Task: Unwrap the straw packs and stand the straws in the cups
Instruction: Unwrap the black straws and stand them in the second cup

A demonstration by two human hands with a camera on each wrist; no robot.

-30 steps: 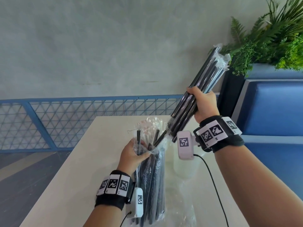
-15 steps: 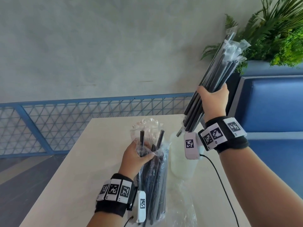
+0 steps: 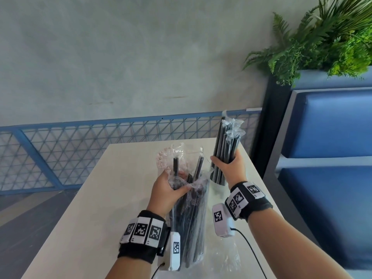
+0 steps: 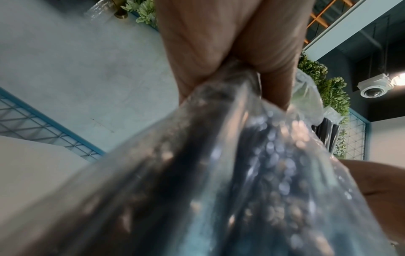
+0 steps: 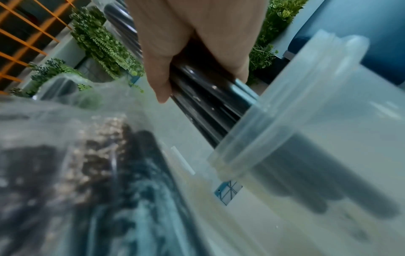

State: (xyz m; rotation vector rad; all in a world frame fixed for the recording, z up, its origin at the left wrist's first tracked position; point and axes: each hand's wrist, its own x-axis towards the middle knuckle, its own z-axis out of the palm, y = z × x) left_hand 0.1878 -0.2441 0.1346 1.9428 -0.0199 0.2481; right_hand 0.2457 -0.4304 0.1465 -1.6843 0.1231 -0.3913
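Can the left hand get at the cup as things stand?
Probably not. The left hand grips the straw bag, and the cup stands on the bag's far side, already taking the straw bundle from the right hand.

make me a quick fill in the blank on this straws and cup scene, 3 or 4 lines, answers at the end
1. The right hand grips a bundle of black straws whose lower ends sit inside the translucent plastic ____.
2. The left hand grips the clear plastic ____ that holds more black straws.
3. Behind the white table runs a ____ wire-mesh railing.
4. Leafy green plants stand above the blue padded ____.

Missing words: cup; bag; blue; seat
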